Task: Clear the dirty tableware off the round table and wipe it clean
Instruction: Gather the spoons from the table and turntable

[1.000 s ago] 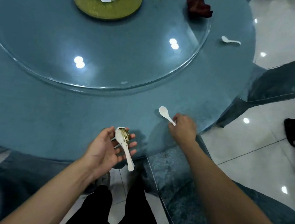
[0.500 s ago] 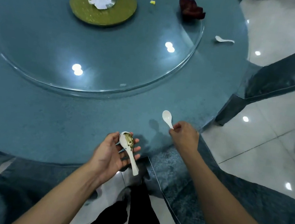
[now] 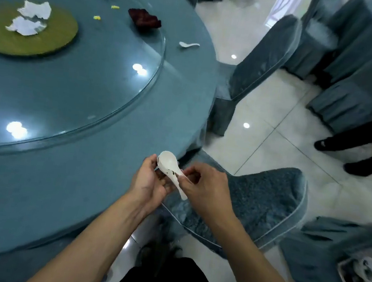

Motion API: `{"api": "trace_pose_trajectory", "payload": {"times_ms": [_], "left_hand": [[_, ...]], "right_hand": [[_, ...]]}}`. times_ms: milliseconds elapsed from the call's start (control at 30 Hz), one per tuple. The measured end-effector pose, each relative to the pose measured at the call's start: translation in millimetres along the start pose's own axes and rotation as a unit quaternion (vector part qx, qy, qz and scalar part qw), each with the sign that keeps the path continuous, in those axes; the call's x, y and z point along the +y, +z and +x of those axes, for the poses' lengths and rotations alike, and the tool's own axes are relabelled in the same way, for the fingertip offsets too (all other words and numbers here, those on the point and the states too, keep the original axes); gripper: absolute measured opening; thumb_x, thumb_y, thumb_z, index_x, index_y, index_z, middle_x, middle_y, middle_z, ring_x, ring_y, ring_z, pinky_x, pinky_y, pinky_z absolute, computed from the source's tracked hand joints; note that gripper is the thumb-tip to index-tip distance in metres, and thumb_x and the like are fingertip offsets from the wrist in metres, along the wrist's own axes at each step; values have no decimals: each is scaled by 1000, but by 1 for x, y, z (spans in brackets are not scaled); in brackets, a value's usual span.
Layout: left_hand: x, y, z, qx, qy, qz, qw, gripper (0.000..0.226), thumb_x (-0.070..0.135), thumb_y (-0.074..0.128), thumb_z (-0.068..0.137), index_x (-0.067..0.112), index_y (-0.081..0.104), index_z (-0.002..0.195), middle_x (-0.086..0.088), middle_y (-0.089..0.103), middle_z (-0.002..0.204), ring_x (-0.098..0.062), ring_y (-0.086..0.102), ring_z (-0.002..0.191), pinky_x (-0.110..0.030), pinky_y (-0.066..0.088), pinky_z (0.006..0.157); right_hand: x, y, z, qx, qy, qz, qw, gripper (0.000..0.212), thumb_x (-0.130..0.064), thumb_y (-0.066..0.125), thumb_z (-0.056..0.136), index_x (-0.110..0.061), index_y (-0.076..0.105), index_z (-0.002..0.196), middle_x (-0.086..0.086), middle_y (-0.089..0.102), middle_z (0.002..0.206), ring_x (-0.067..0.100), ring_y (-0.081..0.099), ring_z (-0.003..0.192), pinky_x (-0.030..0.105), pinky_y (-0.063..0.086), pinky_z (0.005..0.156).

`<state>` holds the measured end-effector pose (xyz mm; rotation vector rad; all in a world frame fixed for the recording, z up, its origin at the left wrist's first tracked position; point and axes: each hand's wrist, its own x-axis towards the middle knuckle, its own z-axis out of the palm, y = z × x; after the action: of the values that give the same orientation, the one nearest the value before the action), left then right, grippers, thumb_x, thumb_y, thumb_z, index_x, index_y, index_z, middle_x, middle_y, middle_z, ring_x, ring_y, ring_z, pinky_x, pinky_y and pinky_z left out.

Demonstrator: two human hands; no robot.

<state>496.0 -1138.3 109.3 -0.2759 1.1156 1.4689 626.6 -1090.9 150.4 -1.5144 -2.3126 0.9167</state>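
Two torn white napkins [image 3: 29, 18] lie on a green round mat [image 3: 30, 30] on the table's glass turntable [image 3: 94, 84]. At the table's near edge, the left hand [image 3: 150, 183] cups white soup spoons [image 3: 169, 166] (flecked with dark residue), while the right hand [image 3: 205, 189] pinches the handle.

Napkins [image 3: 31, 18] on mat [image 3: 60, 33], spoon [image 3: 188, 45] right, nr table [image 3: 35, 193] edge.

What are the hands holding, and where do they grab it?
Both hands hold a white ceramic soup spoon. The left hand cradles its bowl end; the right hand pinches its handle. A second spoon underneath cannot be made out.
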Motion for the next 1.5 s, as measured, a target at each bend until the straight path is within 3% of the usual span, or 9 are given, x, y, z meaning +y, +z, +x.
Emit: {"api": "trace_pose_trajectory", "payload": {"times_ms": [100,200,333,500,767,900,1067,1333,1500], "left_hand": [[-9,20,-3,-31,-6,17,999,31,34,37,105,10,57,108,-20,65,113,-35,66,86,-44,53,80],[-23,40,-3,-47,-14,31,998,30,32,39,104,9,59,102,-21,64,117,-38,64,97,-47,52,83],[-47,68,1,-60,-27,48,997,31,35,38,105,11,58,110,-19,65,119,-38,58,111,-45,51,86],[-77,113,4,-67,-27,50,996,30,32,41,104,9,59,106,-22,67,114,-38,65,105,-50,56,88],[-149,212,3,-45,-13,45,998,42,34,40,105,-1,60,118,-25,66,116,-40,61,107,-56,52,96],[-183,264,3,-33,-16,37,999,43,33,38,104,-1,59,119,-26,65,118,-40,61,108,-52,58,87],[-205,317,17,-25,-29,40,998,51,34,40,105,-2,50,139,-27,67,122,-41,63,107,-48,62,74],[-198,397,87,-9,0,19,1000,53,34,40,104,-3,48,142,-26,67,120,-41,63,105,-52,57,89],[-172,436,137,15,24,-21,999,50,35,40,105,0,53,138,-24,69,117,-38,66,103,-52,58,89]], "right_hand": [[14,-13,-8,22,5,-27,999,14,-41,70,80,-27,69,82,-16,55,62,10,62,70,42,52,82],[33,-23,-10,47,7,-49,998,18,-45,67,81,-28,70,82,-13,62,67,10,61,71,41,51,82],[63,-45,-10,55,0,-55,997,22,-52,64,84,-32,71,91,-15,67,78,5,62,81,36,44,87],[121,-91,4,89,-21,-72,993,20,-48,56,93,-32,66,102,-13,63,96,10,58,92,34,37,84],[235,-187,40,74,-67,-156,983,33,-41,58,95,-29,61,126,-4,59,128,19,54,116,38,38,102],[281,-225,58,73,-89,-166,979,33,-37,58,94,-27,61,126,-2,60,128,21,56,114,40,39,100],[328,-262,87,82,-101,-171,977,34,-38,59,94,-26,61,125,-2,61,124,21,57,109,40,41,97],[366,-301,191,65,-141,-192,969,33,-36,59,93,-26,61,125,-2,62,123,24,57,108,42,40,95],[362,-315,274,22,-174,-210,962,34,-40,55,95,-30,58,128,-5,59,129,20,55,115,39,38,100]]}}
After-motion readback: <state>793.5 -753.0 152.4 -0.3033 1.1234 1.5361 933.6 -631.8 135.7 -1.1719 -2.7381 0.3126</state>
